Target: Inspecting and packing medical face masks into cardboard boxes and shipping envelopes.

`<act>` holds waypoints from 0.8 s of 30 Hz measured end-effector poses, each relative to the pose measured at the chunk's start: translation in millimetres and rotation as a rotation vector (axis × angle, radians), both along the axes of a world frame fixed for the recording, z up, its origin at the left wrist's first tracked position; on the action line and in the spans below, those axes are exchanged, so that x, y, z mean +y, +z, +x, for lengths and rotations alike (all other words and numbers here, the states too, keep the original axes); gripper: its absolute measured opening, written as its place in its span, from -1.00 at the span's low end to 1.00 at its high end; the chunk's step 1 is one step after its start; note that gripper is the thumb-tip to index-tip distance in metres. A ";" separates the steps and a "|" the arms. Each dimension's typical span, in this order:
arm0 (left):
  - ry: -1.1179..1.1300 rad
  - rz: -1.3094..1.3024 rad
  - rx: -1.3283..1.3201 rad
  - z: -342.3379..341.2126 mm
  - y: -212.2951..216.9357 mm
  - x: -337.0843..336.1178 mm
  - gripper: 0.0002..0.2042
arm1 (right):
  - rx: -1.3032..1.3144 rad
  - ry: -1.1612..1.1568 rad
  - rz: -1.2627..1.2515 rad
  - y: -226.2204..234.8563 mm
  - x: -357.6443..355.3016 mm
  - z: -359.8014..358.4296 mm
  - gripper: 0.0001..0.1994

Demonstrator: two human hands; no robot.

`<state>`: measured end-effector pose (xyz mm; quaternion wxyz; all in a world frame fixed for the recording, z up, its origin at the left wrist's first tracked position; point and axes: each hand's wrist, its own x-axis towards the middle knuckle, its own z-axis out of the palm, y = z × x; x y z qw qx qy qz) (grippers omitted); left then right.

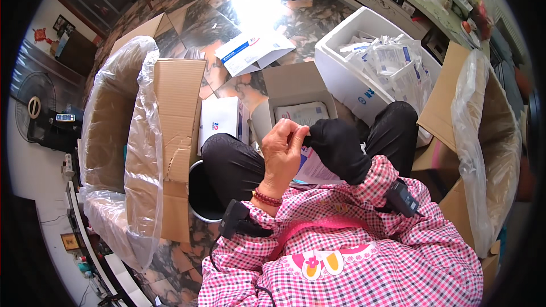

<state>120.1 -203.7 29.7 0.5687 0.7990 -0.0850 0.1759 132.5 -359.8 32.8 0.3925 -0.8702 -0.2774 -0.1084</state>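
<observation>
At the bottom of the frame, the person sat in a pink checked garment [352,276], and both forearms met near the centre. The left hand [280,150] was bare, with thumb and forefinger pinched narrowly together on a small pale scrap [307,131]. The right hand [341,150] wore a black glove and was curled at this same place; what its fingers held could not be told, because the glove hid it. Just below the hands, at the centre of the frame, was a white and purple packet [314,169], partly covered by them. Whether the scrap belonged to it was not clear.

The packet looked light, thin and soft, and its smooth surface was perhaps slippery, above all for the gloved fingers. A pinch at the edge or corner would probably suit it best; a hard squeeze in the middle might crease it.

Beyond the hands, an open carton [294,87] contained a flat pack [303,113]. Left of it stood a closed white box [218,119]. Lined cardboard boxes stood at the left [177,116] and the right [441,105]. Farther, in the upper right, a white foam box [344,79] was filled with clear packets [395,59], and a blue-white folded carton [245,53] lay on the floor at upper centre.
</observation>
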 end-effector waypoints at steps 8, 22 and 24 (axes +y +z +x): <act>0.065 -0.328 0.369 2.6 -25.0 -11.4 -0.75 | -0.418 -0.025 -0.278 1.2 -1.5 -7.1 -0.91; 0.343 0.337 0.465 27.5 -95.8 32.4 -0.83 | -0.439 0.101 -0.362 47.9 -9.7 -50.4 -0.81; 0.299 0.454 0.483 25.3 -88.2 28.8 -0.84 | -0.436 0.130 -0.424 47.6 -22.5 -45.6 -0.85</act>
